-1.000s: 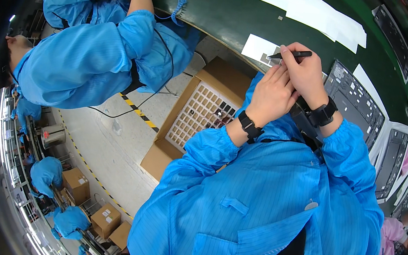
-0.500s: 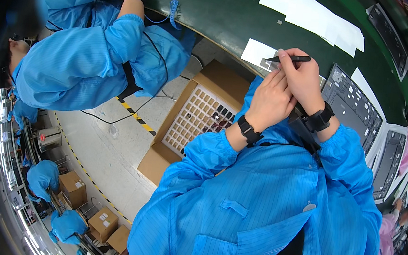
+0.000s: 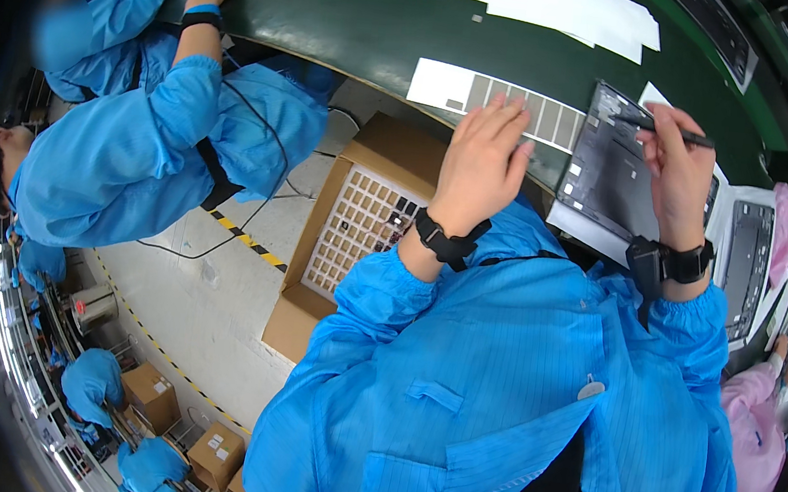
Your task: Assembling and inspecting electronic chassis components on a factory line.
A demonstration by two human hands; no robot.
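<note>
My left hand [image 3: 484,164] lies with fingers stretched out over a white sheet [image 3: 435,82] bearing a row of grey rectangular stickers [image 3: 560,124]. Its fingertips rest on the sticker row, and nothing is gripped. In my right hand [image 3: 678,175] is a pair of black tweezers [image 3: 698,140], held between thumb and fingers. Their tip points left, over the upper part of a dark laptop-like panel [image 3: 613,173] marked with small white pieces. Whether the tip carries anything is too small to tell.
White papers [image 3: 554,3] lie farther back on the green table [image 3: 379,19]. Another dark panel [image 3: 748,254] sits at right beside pink material [image 3: 783,234]. Below the table edge stands an open cardboard box [image 3: 300,318] with a compartment tray [image 3: 347,232]. A co-worker in blue [image 3: 115,154] works at left.
My right hand has moved right with the tweezers, from the sticker sheet to the dark panel. The left hand, earlier touching the right, now lies flat over the sheet. The view has shifted.
</note>
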